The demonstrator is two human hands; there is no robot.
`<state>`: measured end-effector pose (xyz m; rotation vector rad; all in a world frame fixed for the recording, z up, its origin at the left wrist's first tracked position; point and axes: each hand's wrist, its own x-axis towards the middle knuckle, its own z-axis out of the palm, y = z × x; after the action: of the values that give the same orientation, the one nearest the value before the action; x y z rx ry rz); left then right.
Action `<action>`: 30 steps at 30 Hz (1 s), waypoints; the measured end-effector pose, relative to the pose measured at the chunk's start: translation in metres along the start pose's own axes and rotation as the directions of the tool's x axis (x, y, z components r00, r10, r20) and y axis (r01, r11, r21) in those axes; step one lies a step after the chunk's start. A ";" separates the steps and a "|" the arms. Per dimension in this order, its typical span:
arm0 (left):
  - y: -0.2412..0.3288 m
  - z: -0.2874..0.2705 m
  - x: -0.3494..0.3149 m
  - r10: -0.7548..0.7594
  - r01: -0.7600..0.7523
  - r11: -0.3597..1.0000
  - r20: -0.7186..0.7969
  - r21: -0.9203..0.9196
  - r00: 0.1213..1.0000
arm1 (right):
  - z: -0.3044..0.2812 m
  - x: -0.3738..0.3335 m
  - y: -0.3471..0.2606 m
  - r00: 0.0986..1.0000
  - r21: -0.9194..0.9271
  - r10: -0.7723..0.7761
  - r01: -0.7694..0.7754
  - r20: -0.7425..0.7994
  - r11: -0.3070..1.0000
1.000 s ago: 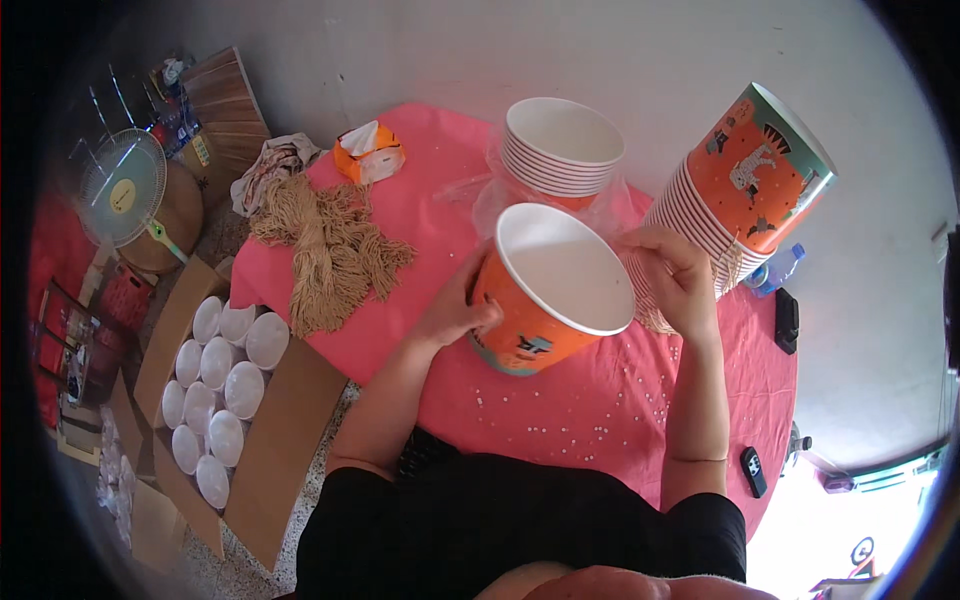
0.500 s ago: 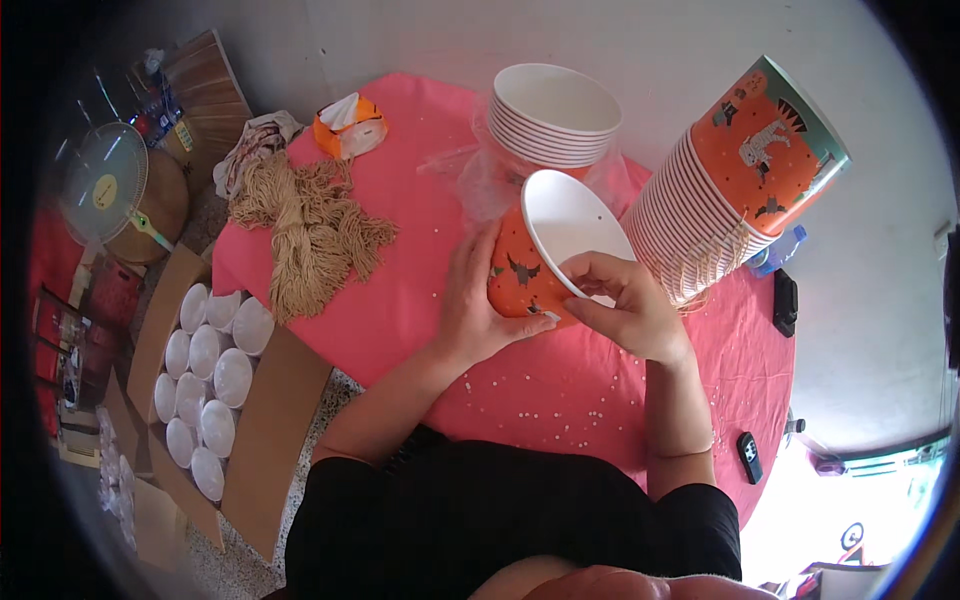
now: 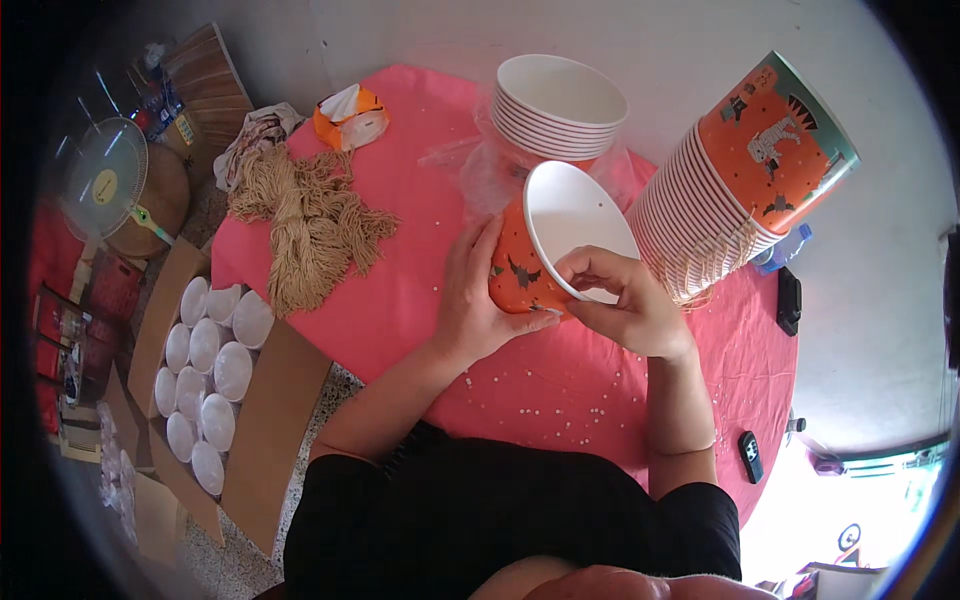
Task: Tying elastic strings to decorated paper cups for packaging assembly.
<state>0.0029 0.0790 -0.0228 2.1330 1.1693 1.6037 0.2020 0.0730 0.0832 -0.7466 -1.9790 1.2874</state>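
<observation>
An orange paper bucket (image 3: 524,272) with dark bat prints and a white inside is tilted over the table, its mouth turned up and to the right. My left hand (image 3: 470,300) wraps round its outer wall, thumb along the lower side. With fingers reaching inside and the thumb at the near rim, my right hand (image 3: 632,308) grips the wall of the same bucket; the fingertips inside are partly hidden. Close by on the right leans a tall stack of nested buckets (image 3: 690,185), with thin tan cords hanging from their sides. A small dark hole shows in the held bucket near its rim.
Behind stands another bucket stack (image 3: 560,90) in clear plastic. A bundle of tan cords (image 3: 310,235) and an orange-and-white packet (image 3: 350,118) lie left on the pink tablecloth (image 3: 400,180). Small white discs are scattered nearby. A carton (image 3: 270,430) of clear cups stands lower left.
Both hands keep nearly the same grip on the bucket. The bucket and the stacks sit very slightly higher and further right in the picture.
</observation>
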 end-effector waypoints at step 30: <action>0.000 0.006 -0.006 -0.228 0.302 0.809 0.205 -0.504 0.952 | 0.028 -0.008 -0.025 0.937 -0.749 -0.335 0.151 -0.100 0.645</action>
<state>0.0082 0.0767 -0.0290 1.6096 0.8091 1.4184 0.1827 0.0430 0.0965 -0.8916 -2.2885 0.1660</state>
